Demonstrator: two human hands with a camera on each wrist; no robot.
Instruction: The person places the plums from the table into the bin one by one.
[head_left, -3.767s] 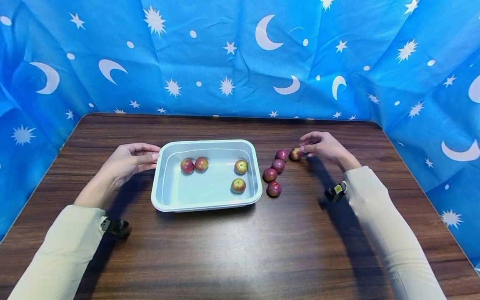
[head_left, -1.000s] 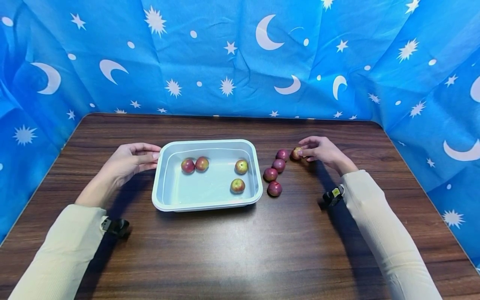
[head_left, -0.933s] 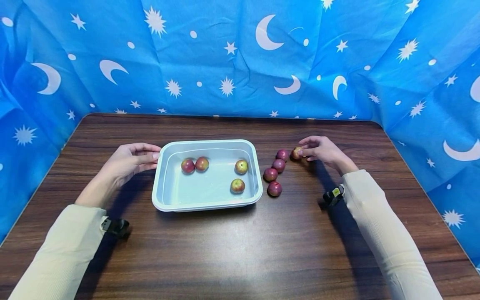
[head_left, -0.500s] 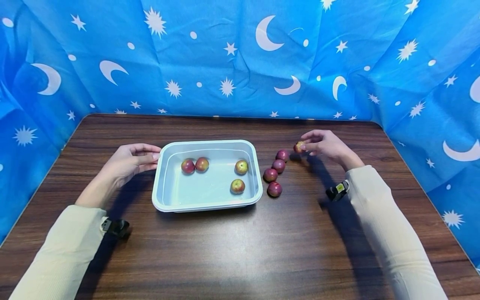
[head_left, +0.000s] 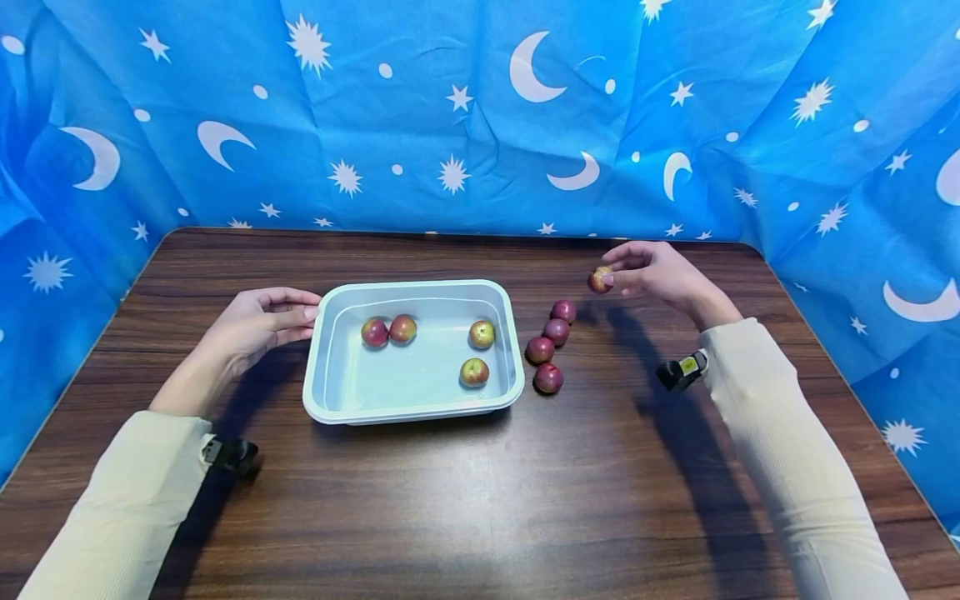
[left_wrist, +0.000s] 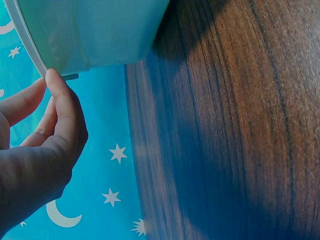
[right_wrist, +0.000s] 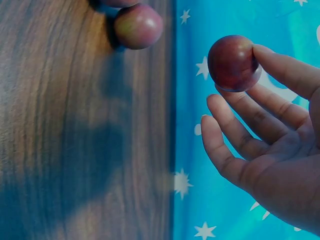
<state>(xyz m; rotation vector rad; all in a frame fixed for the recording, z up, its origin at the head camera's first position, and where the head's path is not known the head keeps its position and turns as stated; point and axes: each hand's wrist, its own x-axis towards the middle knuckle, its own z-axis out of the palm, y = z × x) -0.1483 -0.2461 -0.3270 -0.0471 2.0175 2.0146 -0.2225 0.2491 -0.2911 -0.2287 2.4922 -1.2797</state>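
Observation:
My right hand (head_left: pixel 660 273) pinches a red-yellow plum (head_left: pixel 600 280) between thumb and fingers, held up off the table. In the right wrist view the pinched plum (right_wrist: pixel 233 63) shows dark red, and the other fingers spread loosely below it. My left hand (head_left: pixel 251 327) grips the left rim of a pale rectangular plastic tub (head_left: pixel 412 412). Thumb and finger meet at that rim in the left wrist view. Inside the tub lie two plums touching each other (head_left: pixel 375 332) at the left and two apart (head_left: pixel 482 334) at the right. Several darker plums (head_left: pixel 540 350) form a crooked row just right of the tub.
The dark wood table (head_left: pixel 420 508) carries everything, its back edge close to a blue star-and-moon cloth (head_left: pixel 450 125). A small black wrist camera (head_left: pixel 232 456) sits under the left sleeve, another (head_left: pixel 681 371) under the right.
My right hand has taken the plum from the far end of the row and raised it off the table, moving up and slightly right. The left hand and tub stay put.

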